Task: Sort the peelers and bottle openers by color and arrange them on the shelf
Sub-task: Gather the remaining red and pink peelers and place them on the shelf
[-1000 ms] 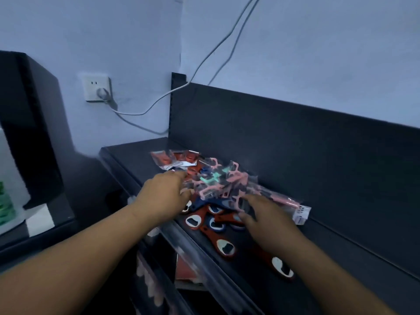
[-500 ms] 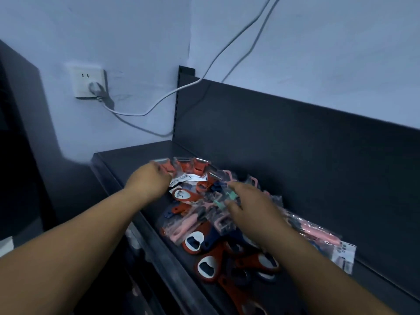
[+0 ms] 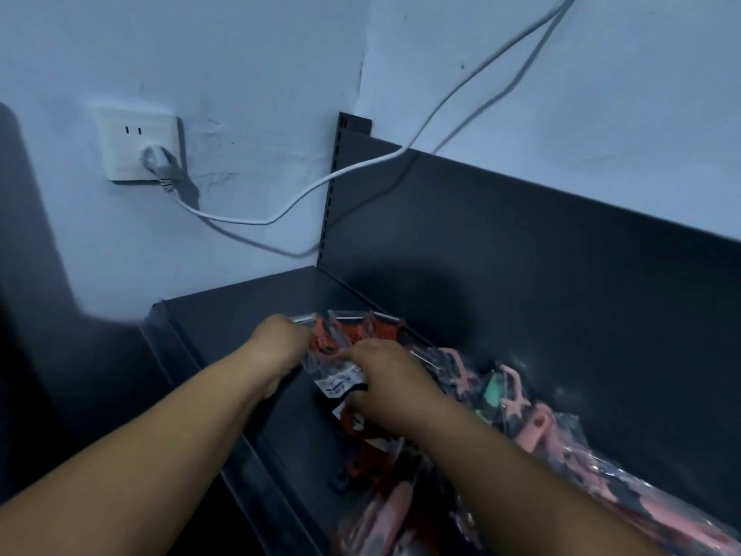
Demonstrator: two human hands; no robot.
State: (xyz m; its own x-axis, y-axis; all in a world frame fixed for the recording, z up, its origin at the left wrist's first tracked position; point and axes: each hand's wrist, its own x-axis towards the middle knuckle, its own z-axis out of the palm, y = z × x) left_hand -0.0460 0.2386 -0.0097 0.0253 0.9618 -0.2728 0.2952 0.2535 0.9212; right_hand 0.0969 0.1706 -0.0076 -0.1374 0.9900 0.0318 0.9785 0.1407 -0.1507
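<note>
So the dark shelf [image 3: 240, 315] has loads of bare room at its far left, and the mixed pile [image 3: 521, 415] of pink, mint and red stuff in clear packets hogs the right side against the back panel [image 3: 521, 254]. The red peelers [image 3: 353, 335] sit at the far left tip of that pile, between both hands. I reckon the trick here is to lift them clear as one bunch before sliding left, because the slippery packets will drag neighbours along otherwise. Square them up against the back panel so the next colour has a straight edge to line up with. They look to lie with the wide blade heads pointing far and the handles running back toward the near edge, though the handles are mostly hidden. Left hand [image 3: 280, 347] has its fingers curled round the left side of the bunch. Right hand [image 3: 385, 379] is curled over the near part, and its fingertips are out of sight.
</note>
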